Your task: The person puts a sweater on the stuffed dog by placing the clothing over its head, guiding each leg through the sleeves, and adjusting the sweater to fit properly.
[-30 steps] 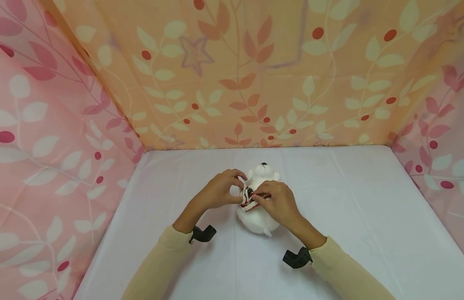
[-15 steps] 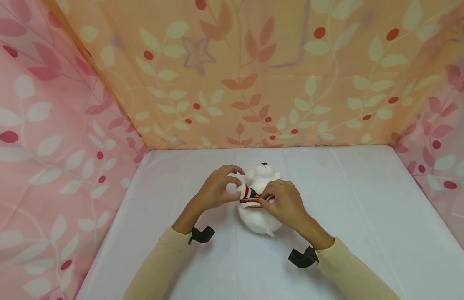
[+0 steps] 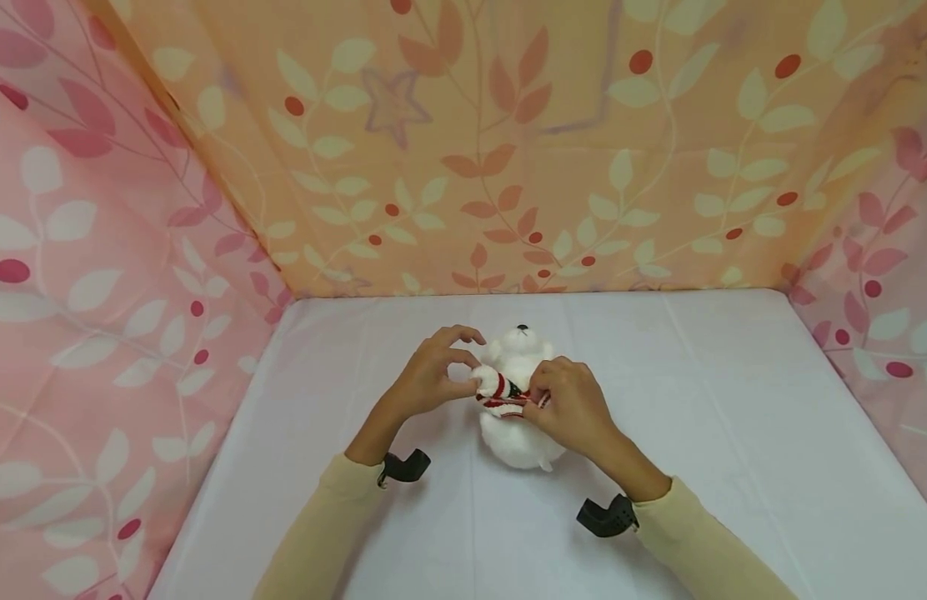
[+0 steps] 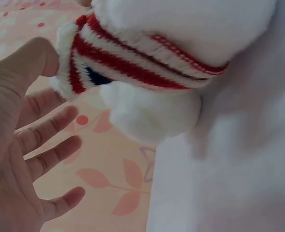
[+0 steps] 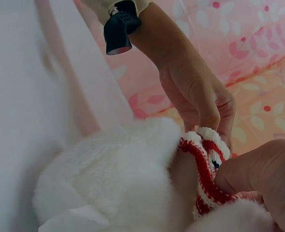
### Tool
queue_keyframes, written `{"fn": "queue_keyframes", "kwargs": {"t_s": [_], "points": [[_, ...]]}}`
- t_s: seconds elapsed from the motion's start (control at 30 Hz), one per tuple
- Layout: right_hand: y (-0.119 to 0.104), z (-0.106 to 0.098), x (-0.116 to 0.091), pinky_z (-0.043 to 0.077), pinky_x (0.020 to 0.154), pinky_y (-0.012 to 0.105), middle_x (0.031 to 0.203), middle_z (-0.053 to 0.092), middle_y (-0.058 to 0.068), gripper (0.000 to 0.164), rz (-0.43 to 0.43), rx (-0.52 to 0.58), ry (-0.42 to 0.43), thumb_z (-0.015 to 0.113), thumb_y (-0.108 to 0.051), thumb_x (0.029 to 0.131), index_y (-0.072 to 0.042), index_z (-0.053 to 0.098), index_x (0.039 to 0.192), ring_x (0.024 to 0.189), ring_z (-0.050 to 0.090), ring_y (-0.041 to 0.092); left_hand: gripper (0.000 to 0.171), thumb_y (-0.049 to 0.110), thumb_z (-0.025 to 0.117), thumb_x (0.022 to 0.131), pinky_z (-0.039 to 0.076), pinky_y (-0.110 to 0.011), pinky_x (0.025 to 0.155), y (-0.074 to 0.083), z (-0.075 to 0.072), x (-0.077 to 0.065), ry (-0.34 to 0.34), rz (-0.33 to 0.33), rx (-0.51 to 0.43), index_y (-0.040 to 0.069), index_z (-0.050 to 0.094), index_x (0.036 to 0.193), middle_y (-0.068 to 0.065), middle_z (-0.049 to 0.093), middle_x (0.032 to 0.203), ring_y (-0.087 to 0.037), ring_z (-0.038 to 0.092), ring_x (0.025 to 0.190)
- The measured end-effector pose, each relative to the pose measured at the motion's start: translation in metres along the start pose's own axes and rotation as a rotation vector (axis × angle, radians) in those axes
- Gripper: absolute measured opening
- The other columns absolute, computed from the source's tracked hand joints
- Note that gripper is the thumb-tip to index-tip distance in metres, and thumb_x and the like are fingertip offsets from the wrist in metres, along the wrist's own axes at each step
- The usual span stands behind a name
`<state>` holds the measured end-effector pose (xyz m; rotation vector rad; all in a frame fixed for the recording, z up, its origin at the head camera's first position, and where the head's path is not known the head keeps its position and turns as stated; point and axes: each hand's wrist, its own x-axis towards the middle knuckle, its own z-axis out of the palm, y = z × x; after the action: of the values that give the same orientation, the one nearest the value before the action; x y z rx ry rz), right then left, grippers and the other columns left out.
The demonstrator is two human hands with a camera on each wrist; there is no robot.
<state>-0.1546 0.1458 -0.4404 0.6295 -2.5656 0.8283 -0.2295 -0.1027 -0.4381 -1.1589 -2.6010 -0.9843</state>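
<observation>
A white plush bear (image 3: 518,440) lies on the white-covered table, its dark nose pointing to the back. Around its middle is a small knitted sweater (image 3: 503,405) in red and white stripes with a dark patch. My left hand (image 3: 433,377) pinches the sweater's fuzzy white edge between thumb and index finger, while its other fingers spread apart in the left wrist view. On the other side, my right hand (image 3: 572,402) pinches the knit over the bear's body; in the right wrist view its thumb (image 5: 241,169) presses into the striped fabric. The right hand's fingertips are partly hidden.
The white tablecloth (image 3: 696,417) spreads around the bear. Behind it hangs an orange leaf-patterned cloth (image 3: 463,167), with pink patterned cloth (image 3: 118,350) along the left side and more at the right. Black camera mounts (image 3: 407,467) sit on both wrists.
The sweater's left part, bunched up at first, is now drawn out flatter to the left. My right hand has shifted slightly right, and my left hand a little toward the back.
</observation>
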Motion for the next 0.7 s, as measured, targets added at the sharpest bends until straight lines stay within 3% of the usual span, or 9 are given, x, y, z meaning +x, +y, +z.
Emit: {"fn": "queue_keyframes", "kwargs": {"t_s": [0.17,0.37,0.5,0.7], "points": [[-0.002,0.000,0.001,0.045,0.083,0.048,0.080,0.066,-0.010,0.013,0.041,0.001,-0.035,0.085,-0.026,0.081,-0.019,0.074,0.082,0.081,0.058,0.016,0.007,0.017,0.080,0.079,0.041,-0.052,0.095,0.004,-0.002,0.000,0.002,0.061,0.046,0.019,0.079,0.085,0.000,0.060,0.127,-0.019,0.053,0.117],[-0.008,-0.003,0.010,0.044,0.090,0.048,0.094,0.070,-0.002,0.031,0.018,0.073,-0.027,0.087,-0.033,0.081,-0.013,0.075,0.102,0.091,0.058,0.019,0.007,0.020,0.079,0.082,0.042,-0.052,0.095,0.012,-0.002,0.003,-0.007,0.090,0.062,0.020,0.079,0.089,-0.003,0.060,0.128,-0.016,0.052,0.116],[-0.012,-0.001,0.015,0.045,0.083,0.045,0.086,0.070,-0.004,0.031,-0.016,0.035,-0.008,0.092,-0.035,0.074,-0.014,0.078,0.092,0.085,0.057,0.017,0.006,0.021,0.080,0.083,0.040,-0.052,0.097,0.016,-0.001,0.007,-0.019,0.095,0.064,0.021,0.078,0.088,-0.005,0.060,0.130,-0.017,0.051,0.117],[-0.012,0.006,0.015,0.046,0.082,0.044,0.069,0.067,-0.009,0.019,-0.004,0.067,0.009,0.094,-0.021,0.070,-0.015,0.076,0.072,0.079,0.059,0.015,0.004,0.020,0.079,0.082,0.040,-0.053,0.098,0.014,0.000,0.007,-0.013,0.098,0.078,0.021,0.078,0.086,-0.003,0.059,0.130,-0.017,0.051,0.119]]}}
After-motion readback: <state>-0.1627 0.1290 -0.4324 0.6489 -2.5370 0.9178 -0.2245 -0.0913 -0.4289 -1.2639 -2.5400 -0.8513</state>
